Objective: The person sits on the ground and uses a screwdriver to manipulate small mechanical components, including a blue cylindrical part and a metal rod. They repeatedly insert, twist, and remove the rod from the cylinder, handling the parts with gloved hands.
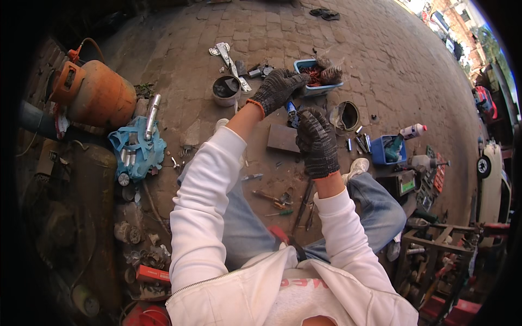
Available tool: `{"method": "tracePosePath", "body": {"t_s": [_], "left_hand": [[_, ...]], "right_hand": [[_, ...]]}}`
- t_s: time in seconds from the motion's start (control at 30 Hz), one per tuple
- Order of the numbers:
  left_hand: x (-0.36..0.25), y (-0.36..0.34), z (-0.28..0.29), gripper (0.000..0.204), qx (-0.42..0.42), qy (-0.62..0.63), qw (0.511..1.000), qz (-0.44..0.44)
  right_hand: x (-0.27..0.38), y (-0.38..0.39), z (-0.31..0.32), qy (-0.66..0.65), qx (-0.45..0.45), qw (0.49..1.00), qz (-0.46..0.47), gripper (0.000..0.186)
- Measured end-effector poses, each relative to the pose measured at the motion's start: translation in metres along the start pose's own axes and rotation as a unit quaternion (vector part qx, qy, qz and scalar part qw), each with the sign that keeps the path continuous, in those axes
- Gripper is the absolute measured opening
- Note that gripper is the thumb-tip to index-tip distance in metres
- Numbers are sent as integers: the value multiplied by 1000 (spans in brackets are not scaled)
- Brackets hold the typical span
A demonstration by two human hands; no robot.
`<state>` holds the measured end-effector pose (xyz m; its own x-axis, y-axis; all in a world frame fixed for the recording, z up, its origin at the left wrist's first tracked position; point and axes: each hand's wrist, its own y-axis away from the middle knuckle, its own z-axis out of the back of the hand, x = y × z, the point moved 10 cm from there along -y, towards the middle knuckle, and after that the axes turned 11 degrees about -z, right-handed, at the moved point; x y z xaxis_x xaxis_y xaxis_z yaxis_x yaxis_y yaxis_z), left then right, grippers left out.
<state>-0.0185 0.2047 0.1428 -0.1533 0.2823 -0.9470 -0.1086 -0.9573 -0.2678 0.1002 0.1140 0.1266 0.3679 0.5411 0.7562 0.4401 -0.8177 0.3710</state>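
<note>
Between the left hand, in a dark knit glove with an orange cuff, and the right hand, gloved alike, I see a small, shiny blue cylindrical piece. It sits just below the left fingers and just to the left of the right fingertips; the right hand looks a touch nearer. Its long axis seems to run from near to far with a slight slant, though I can't tell from here whether it stands or lies. The left fingers are curled narrow and point rightward; the right ones are folded in. I cannot tell whether either set grips anything, the blue piece included.

Just left of the right fingers rests a dark, flat rectangular block. Right of the left fingertips, a light-blue plastic tub holds reddish-brown strands. Left of the left hand stands a round metal pot with a dark inside. All this is on brick-paved ground. Well left of both hands I make out a rusty orange gas cylinder; far to their right, a cream-coloured vehicle.
</note>
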Motion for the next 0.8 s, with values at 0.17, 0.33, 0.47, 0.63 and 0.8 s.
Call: {"method": "tracePosePath", "body": {"t_s": [0.17, 0.33, 0.47, 0.63, 0.8], "left_hand": [[-24, 1, -8, 28, 53, -188, 970, -141], [14, 10, -13, 23, 21, 12, 998, 61], [-12, 1, -18, 33, 55, -210, 969, -116], [4, -1, -15, 19, 62, -261, 961, -70], [11, 0, -20, 20, 84, -220, 971, -39]], "right_hand": [[-8, 0, 7, 43, -14, 999, -24, 12], [-18, 1, 2, -60, 71, 995, -18, 18], [-29, 3, -1, -145, 125, 979, -74, 21], [-29, 3, 13, -76, 66, 990, -99, 22], [-17, 2, 13, -1, 32, 999, -6, 21]]}}
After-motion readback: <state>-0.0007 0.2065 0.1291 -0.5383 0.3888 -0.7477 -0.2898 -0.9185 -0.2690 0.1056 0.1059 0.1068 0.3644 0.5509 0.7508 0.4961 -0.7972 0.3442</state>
